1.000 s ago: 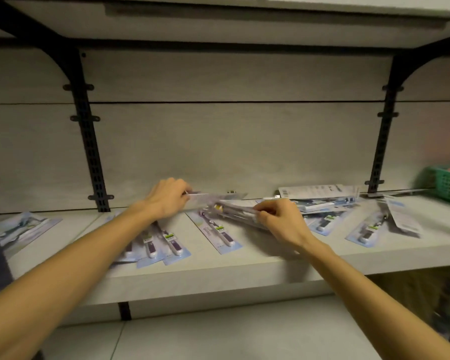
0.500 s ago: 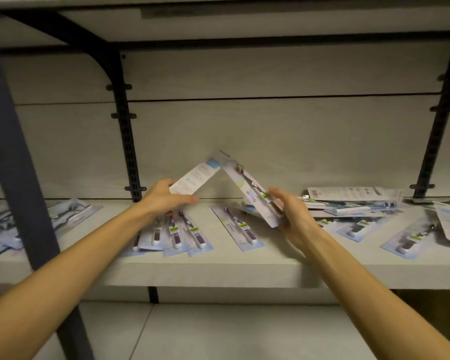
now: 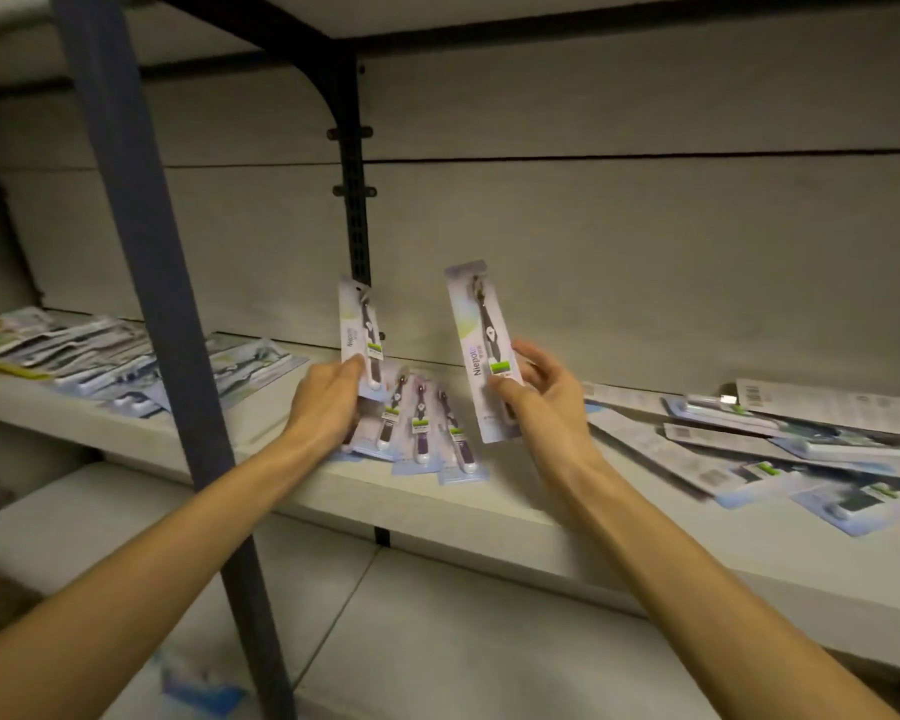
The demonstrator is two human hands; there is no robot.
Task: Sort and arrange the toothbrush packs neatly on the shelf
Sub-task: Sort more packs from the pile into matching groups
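Note:
My left hand grips the bottom of a toothbrush pack and holds it upright above the shelf. My right hand pinches a second toothbrush pack, also upright, with its printed front facing me. Below and between my hands, three dark-handled packs lie side by side in a neat row on the shelf. A loose, overlapping pile of packs covers the shelf to the right.
A dark metal upright post stands close in front at the left, crossing my left forearm. Behind it, more packs lie jumbled on the left shelf section. A black bracket rail runs up the back wall. A lower shelf sits beneath.
Both hands have lifted their packs from a low, tilted hold to upright and apart. My view has swung left, so the post now stands in front.

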